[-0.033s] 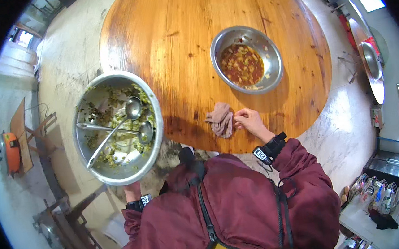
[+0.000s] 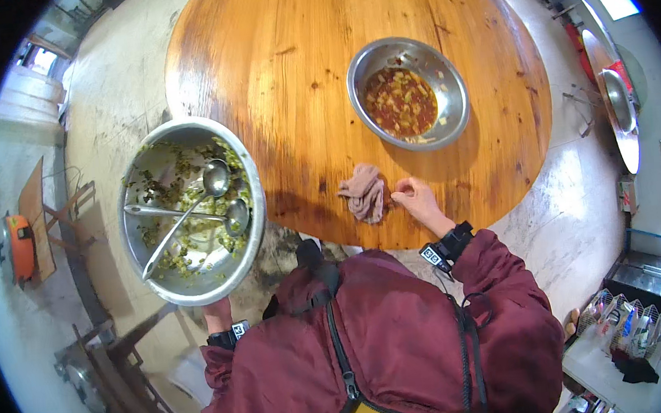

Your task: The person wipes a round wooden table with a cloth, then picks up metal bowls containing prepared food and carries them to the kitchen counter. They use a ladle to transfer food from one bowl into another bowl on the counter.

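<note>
A large metal basin [image 2: 258, 205] hangs over the floor at the table's left edge, with my left hand [image 2: 217, 311] at its near underside. That hand's fingers are hidden by the basin, which it appears to hold up. Inside are chopped green vegetable scraps [image 2: 185, 254] and two metal ladles [image 2: 216, 178], their handles crossed. On the wooden table, my right hand [image 2: 418, 199] is closed in a pinch just right of a crumpled pinkish cloth [image 2: 365, 193], a small gap between them. Whatever the fingertips hold, if anything, is too small to make out.
Farther back on the round wooden table [image 2: 280, 77] stands a metal bowl [image 2: 455, 121] of red broth with diced pieces. An orange case-like object [image 2: 21, 248] is at far left. Wire racks [image 2: 632, 326] stand on a counter at lower right. Another round table [image 2: 595, 65] is at far right.
My right hand has drawn slightly away from the cloth, widening the gap. The big basin has shifted a little to the left.
</note>
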{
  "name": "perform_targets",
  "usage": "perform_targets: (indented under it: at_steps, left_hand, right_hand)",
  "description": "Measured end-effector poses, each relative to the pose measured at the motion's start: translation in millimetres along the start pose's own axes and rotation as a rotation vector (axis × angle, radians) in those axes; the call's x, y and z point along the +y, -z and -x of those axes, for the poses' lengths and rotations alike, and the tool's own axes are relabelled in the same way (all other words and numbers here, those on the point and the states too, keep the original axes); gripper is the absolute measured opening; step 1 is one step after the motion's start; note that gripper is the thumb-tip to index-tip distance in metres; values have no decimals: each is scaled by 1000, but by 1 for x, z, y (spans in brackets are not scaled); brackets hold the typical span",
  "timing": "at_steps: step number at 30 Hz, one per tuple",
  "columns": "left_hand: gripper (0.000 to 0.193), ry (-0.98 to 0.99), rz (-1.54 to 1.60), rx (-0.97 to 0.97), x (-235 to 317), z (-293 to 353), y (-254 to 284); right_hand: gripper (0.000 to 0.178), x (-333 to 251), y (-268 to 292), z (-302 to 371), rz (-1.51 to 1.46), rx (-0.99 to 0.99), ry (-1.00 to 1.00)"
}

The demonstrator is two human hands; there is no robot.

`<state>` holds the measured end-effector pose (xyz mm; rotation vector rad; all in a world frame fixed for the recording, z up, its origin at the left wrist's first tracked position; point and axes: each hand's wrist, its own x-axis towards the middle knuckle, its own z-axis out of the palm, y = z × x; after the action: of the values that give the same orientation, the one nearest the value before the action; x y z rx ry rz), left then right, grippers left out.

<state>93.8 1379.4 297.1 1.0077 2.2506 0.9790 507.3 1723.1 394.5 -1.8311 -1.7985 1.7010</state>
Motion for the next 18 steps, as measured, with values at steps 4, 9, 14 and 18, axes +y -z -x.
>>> perform_targets:
  at_steps: [4, 9, 14, 18]
  left_hand:
    - [44, 100, 87, 89, 31, 46, 9]
    - [40, 217, 618, 179, 64, 106, 1]
    - [43, 199, 125, 275, 94, 155, -5]
    - [34, 132, -357, 244, 120, 192, -7]
  right_hand:
    - [73, 46, -12, 1, 556, 140, 543]
    - [66, 38, -30, -35, 813, 100, 932]
    - [36, 67, -1, -30, 219, 3, 725]
    - [23, 113, 66, -2, -338, 155, 379]
